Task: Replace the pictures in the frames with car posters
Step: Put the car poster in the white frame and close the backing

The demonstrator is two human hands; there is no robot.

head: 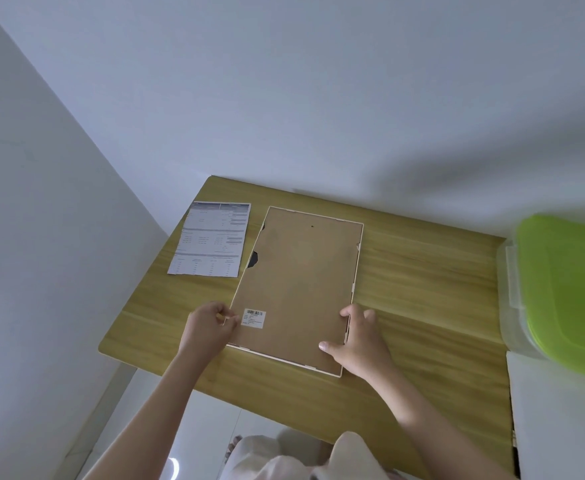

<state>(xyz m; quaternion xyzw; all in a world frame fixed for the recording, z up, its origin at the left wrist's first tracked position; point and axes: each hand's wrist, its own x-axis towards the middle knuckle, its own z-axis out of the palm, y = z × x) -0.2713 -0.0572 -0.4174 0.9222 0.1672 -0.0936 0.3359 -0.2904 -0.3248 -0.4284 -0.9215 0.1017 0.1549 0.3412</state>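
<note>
Frame (298,289), lying face down on the wooden table (422,271), is showing its brown fibreboard backing inside a thin pale rim. Nearest the camera, pale fabric at the bottom edge is partly hiding the table's front edge, and both forearms are reaching up from it. Left hand (208,327) is curling at the frame's near left edge, fingertips pinching something small at the rim; what they are pinching is too small to make out. Right hand (360,337) is lying spread over the near right corner, thumb pressing flat on the backing and fingers gripping the right rim. A white barcode label (255,318) is sitting on the backing just beside the left hand; its print is illegible. Along the frame's left edge, two dark chipped gaps are showing where the backing is broken away. Farther back on the left, a printed sheet (211,239) of tables is lying flat, its right edge tucked under the frame. At the right, a translucent container with a green lid (568,289) is being cut off by the picture's border. Plain white walls are rising behind.
</note>
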